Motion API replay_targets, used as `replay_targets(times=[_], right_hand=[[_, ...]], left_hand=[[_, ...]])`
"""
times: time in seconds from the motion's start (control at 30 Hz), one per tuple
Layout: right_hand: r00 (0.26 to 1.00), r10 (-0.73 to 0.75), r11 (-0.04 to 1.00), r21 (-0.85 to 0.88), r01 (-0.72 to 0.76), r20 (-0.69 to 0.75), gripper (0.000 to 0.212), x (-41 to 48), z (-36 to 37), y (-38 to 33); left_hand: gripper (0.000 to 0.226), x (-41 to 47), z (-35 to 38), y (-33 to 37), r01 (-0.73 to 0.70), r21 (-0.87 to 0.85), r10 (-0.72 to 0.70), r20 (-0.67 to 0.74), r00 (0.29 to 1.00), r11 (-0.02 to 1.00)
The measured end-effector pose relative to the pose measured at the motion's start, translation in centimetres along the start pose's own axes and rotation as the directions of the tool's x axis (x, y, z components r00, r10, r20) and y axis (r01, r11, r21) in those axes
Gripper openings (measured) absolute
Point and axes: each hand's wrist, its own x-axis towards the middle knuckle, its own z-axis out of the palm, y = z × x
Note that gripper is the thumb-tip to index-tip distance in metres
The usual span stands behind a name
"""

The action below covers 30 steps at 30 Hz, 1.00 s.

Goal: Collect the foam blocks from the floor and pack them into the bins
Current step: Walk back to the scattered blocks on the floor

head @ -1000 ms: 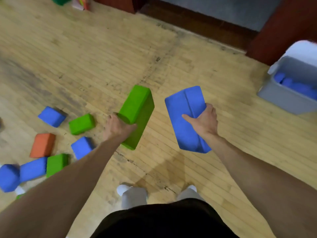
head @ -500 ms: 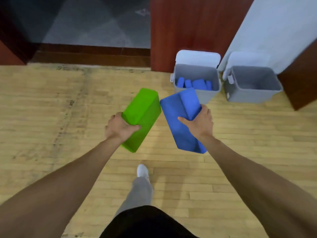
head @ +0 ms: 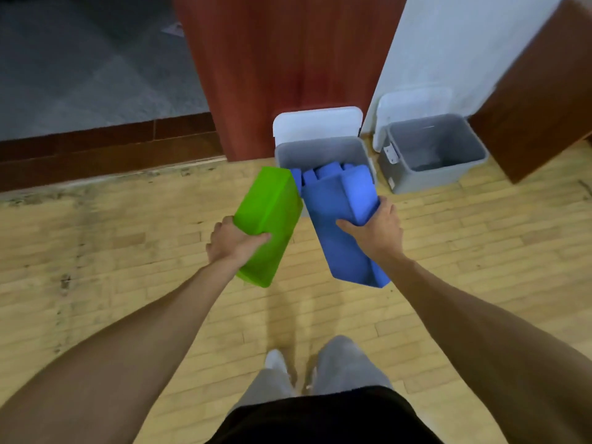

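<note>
A room: wooden floor, grey storage bins.

Black top, grey trousers, white shoes

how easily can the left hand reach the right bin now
Probably not easily: the left hand grips a green block, and the right hand with its blue block sits between it and the right bin.

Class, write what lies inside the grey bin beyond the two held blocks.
The grey bin holds several blue foam blocks. The held blue block and green block cover its near side, so its floor is hidden.
</note>
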Motion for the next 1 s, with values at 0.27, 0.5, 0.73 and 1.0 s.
replay_targets(times=[0.27, 0.5, 0.73, 1.0], right_hand=[[0.984, 0.176, 0.984, -0.002, -0.176, 0.006, 0.095, 16.5, -0.8, 2.9], [0.961, 0.273, 0.961, 0.036, -0.274, 0.039, 0.093, 32.5, -4.5, 4.3], [0.918, 0.387, 0.909, 0.129, -0.396, 0.088, 0.096, 45.0, -4.8, 4.6], [0.832, 0.531, 0.825, 0.127, -0.551, 0.161, 0.085, 58.1, 2.5, 7.1]], left_hand=[[0.089, 12.4, 4.4, 13.5, -0.059, 0.115, 0.05, 0.078, 0.996, 0.992], [0.086, 20.6, 9.1, 27.5, -0.08, 0.218, 0.057, 0.111, 0.992, 0.973], [0.084, 29.6, 12.0, 37.0, -0.054, 0.153, 0.034, 0.127, 0.991, 0.987], [0.093, 44.4, 20.0, 38.7, 0.016, 0.168, -0.046, 0.177, 0.983, 0.986]])
